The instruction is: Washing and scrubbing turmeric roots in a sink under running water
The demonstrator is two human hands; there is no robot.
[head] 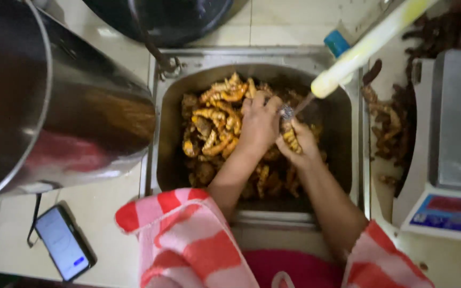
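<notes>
At the far left a large steel pot (54, 101) leans over the tiled table (108, 213), with a phone (64, 242) lying face up below it; next comes the steel sink (172, 133), heaped with knobbly orange-yellow roots (214, 128), wet and muddy in places. The work in hand looks like scrubbing or scraping the roots one at a time. The left hand (260, 125) is curled shut over the pile, apparently around a small metal scrubber (287, 111); the right hand (300, 143), just beside and touching it, pinches one root (290, 137) between closed fingers. The next move, I judge, calls for turning that root under the scrubber. Further right, a pale hose (369, 45) slants over the sink; dark roots (390, 122) lie beside a weighing scale (449, 160).
</notes>
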